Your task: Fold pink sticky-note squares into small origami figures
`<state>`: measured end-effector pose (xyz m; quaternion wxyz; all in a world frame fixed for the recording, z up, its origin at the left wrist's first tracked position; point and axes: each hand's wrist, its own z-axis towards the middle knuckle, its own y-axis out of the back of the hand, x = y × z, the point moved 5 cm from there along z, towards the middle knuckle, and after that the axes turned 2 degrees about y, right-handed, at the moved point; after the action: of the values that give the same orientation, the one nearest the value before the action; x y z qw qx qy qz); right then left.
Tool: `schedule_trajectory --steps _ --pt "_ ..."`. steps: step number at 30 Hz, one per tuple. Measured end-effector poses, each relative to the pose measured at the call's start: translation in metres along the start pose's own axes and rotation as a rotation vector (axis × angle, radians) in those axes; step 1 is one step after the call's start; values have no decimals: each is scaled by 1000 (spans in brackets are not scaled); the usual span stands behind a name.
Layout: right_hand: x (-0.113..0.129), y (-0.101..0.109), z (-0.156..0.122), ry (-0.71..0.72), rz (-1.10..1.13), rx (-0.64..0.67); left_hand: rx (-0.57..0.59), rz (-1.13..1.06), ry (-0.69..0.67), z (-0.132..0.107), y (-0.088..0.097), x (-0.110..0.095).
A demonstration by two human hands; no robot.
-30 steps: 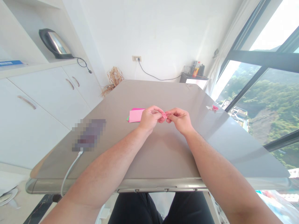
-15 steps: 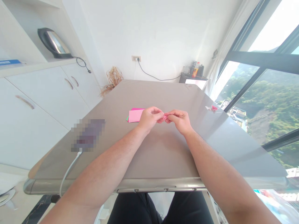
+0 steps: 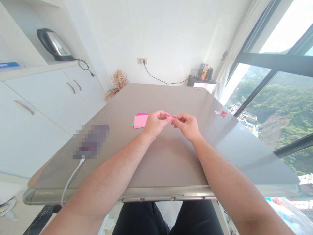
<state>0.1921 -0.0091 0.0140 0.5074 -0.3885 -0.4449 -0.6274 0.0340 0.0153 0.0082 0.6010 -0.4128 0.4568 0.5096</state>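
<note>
Between my two hands, above the middle of the table, is a small folded piece of pink paper (image 3: 170,117). My left hand (image 3: 157,123) pinches its left side between thumb and fingers. On its right side, the fingertips of my right hand (image 3: 187,124) are closed on the same paper. Most of the paper is hidden by my fingers, so its exact shape cannot be made out. Just left of my left hand lies a stack of paper sheets (image 3: 141,121), light pink on top with magenta and green edges showing; my left hand covers its right end.
A blurred-out flat device (image 3: 91,142) with a white cable (image 3: 72,178) lies at the left of the grey-brown table (image 3: 166,166). Small pink and pale scraps (image 3: 223,113) lie near the right edge. A kettle (image 3: 56,45) stands on the left shelf; windows are on the right.
The pink paper has tilted and now shows a little more above my left fingertips. My fingers have shifted slightly around it, and both hands remain in nearly the same place.
</note>
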Motion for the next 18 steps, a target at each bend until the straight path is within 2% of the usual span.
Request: schedule_trajectory --steps 18 --pt "3 -1 -2 -31 33 5 -25 17 -14 0 0 -1"
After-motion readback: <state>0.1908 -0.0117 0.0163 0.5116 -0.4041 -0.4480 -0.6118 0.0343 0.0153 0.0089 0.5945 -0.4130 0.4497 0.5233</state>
